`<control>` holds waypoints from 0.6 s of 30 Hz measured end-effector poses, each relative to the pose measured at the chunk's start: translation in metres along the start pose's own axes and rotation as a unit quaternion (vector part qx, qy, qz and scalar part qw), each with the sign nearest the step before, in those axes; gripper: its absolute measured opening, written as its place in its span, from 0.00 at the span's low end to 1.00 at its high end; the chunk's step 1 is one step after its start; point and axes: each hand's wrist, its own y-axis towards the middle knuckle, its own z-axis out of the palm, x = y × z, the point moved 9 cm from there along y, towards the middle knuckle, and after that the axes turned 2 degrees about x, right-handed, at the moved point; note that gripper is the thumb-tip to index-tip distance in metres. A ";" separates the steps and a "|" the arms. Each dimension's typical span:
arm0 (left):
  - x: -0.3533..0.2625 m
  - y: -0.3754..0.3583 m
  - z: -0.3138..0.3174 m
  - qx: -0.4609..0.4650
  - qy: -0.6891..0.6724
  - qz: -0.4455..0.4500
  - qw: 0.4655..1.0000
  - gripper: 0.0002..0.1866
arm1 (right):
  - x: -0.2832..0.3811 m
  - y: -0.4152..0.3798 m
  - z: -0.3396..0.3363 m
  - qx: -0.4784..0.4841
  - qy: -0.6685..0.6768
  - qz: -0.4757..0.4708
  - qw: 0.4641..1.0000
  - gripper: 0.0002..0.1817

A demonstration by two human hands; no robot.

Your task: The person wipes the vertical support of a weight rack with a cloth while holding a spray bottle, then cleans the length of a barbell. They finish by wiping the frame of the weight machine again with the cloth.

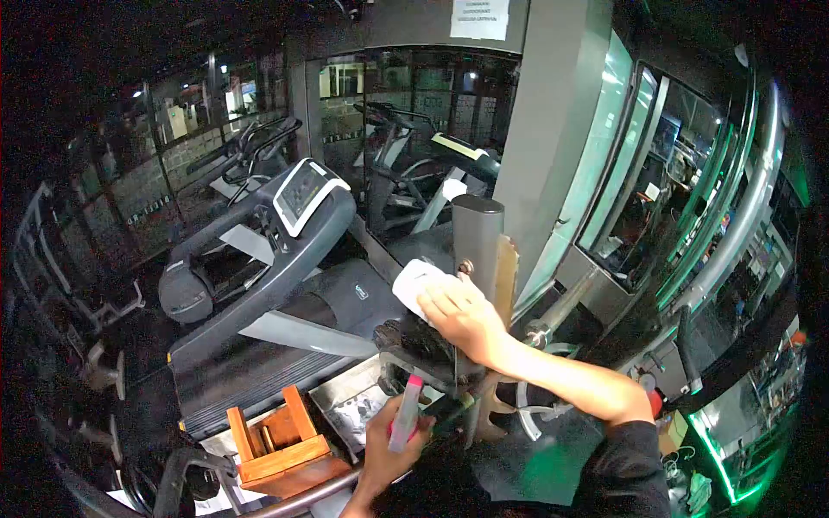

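Note:
My right hand (462, 315) reaches forward and presses a white cloth (413, 274) with its fingers bent over it. Behind and right of that hand stands a grey upright post (477, 229) of a gym machine. Dark machine parts (406, 337) lie just under the cloth; where exactly it touches them is hidden. Lower down, close to my body, my left hand (393, 449) is closed around a slim greyish bottle-like object (404, 423) with a bright pink end. My fingers hide part of it, so its exact kind does not show.
A treadmill (285, 259) with a lit-edged console stands at left. An orange-brown wooden box (281, 440) sits low in front. Behind are a large mirror or window and a grey pillar (557, 129). A metal bar (561, 311) extends at right.

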 end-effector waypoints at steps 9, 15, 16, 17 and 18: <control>0.022 -0.002 -0.002 -0.032 -0.063 -0.007 0.997 0.17 | -0.027 -0.041 0.080 0.091 -0.147 0.015 0.985 0.17; 0.003 0.001 -0.007 -0.014 -0.011 -0.014 1.000 0.17 | -0.041 -0.041 -0.007 0.106 -0.133 0.057 0.984 0.16; 0.015 0.000 -0.003 -0.002 -0.033 -0.025 0.999 0.17 | -0.046 -0.033 -0.024 0.115 -0.139 0.066 0.981 0.15; 0.022 -0.002 0.000 0.012 -0.055 -0.037 0.998 0.18 | -0.054 -0.023 -0.042 0.125 -0.144 0.075 0.979 0.15; 0.023 -0.002 0.001 0.012 -0.055 -0.037 0.998 0.18 | -0.057 -0.009 -0.066 0.088 -0.155 0.076 0.981 0.16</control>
